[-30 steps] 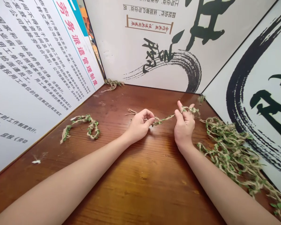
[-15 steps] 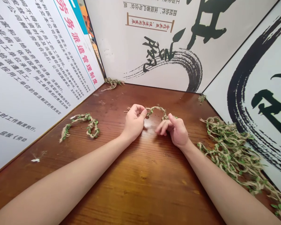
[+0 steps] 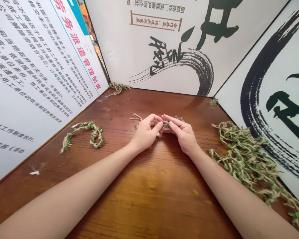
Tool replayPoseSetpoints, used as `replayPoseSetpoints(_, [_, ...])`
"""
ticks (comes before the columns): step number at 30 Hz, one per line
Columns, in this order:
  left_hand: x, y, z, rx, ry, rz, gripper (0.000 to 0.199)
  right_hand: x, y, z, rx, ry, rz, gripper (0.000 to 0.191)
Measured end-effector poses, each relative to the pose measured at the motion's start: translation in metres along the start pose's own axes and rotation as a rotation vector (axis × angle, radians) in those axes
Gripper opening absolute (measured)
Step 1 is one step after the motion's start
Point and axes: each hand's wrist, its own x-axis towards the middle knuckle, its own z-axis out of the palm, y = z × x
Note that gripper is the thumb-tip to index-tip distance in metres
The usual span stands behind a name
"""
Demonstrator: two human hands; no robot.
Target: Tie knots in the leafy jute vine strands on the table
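My left hand (image 3: 148,131) and my right hand (image 3: 183,132) meet over the middle of the wooden table. Between them runs a short piece of jute twine with green leaves (image 3: 165,124). My left thumb and fingers pinch it, and its frayed end sticks out beyond the left knuckles. My right thumb and fingers close on the same twine close to the left fingertips. A bit of it shows behind the right hand. The rest is hidden by my fingers.
A curled leafy twine piece (image 3: 97,137) lies at left, near a white scrap (image 3: 35,173). A big tangle of leafy twine (image 3: 244,159) fills the right side. Small bunches sit in the far left corner (image 3: 118,88) and far right corner (image 3: 213,102). Printed panels (image 3: 164,49) wall the table.
My right hand has moved left to the left hand and its fingers have closed on the twine. The loop that arched between the hands is now mostly covered. The view has shifted slightly.
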Motion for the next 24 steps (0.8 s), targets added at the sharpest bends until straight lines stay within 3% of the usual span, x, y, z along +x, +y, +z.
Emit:
replayPoseSetpoints(5, [0.001, -0.0005, -0.0012, 0.021, 0.007, -0.021, 0.015, 0.0046, 0.0018, -0.0015, 0.038, 0.157, 0.021, 0.037])
replayPoseSetpoints(14, [0.0009, -0.0004, -0.0008, 0.053, 0.035, -0.033, 0.015, 0.0066, 0.0049, -0.0007, 0.041, 0.271, 0.021, 0.053])
replayPoseSetpoints(24, [0.0009, -0.0004, -0.0006, 0.089, 0.047, -0.036, 0.012, 0.0094, 0.0089, -0.0021, -0.012, 0.439, -0.05, 0.052])
